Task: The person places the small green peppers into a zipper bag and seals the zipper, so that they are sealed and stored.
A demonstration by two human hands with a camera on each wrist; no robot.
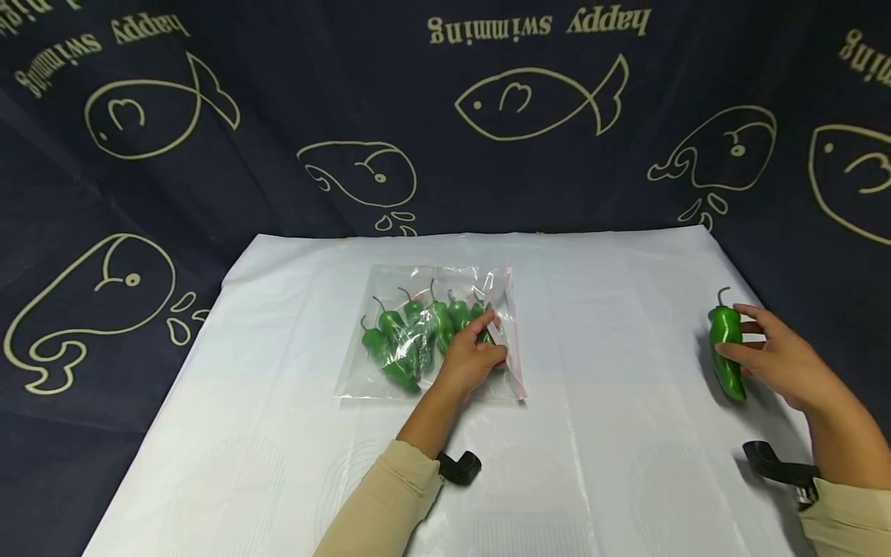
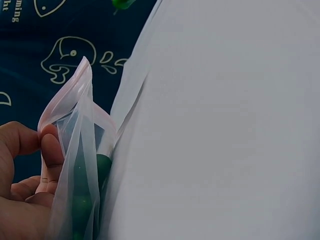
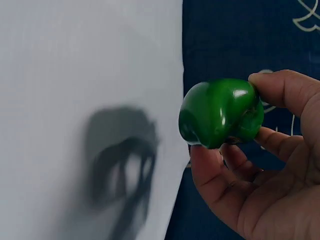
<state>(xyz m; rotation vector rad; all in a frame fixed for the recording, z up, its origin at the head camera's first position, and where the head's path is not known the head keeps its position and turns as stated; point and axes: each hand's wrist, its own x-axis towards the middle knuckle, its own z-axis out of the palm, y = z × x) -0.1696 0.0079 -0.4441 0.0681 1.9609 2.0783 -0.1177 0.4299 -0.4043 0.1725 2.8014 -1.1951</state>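
Note:
A clear zip bag [image 1: 353, 379] with a pink zip edge lies on the table, with several green peppers [image 1: 394, 360] inside, most with thin curved stems. My left hand [image 1: 468, 360] reaches over the bag's right part. In the left wrist view its thumb and a finger pinch the bag's pink-edged mouth [image 2: 65, 92], which stands partly apart. Over the table's right side, my right hand [image 1: 786, 357] holds one green pepper [image 1: 727, 348], stem pointing away. The right wrist view shows this glossy pepper [image 3: 215, 112] between thumb and fingers, raised off the cloth.
A white cloth [image 1: 605, 464] covers the table. Dark blue fabric [image 1: 543, 186] with fish and whale outlines hangs behind and at the sides. Black wrist mounts [image 1: 459, 468] sit by both beige sleeves [image 1: 390, 495]. The right hand's shadow falls on the white cloth.

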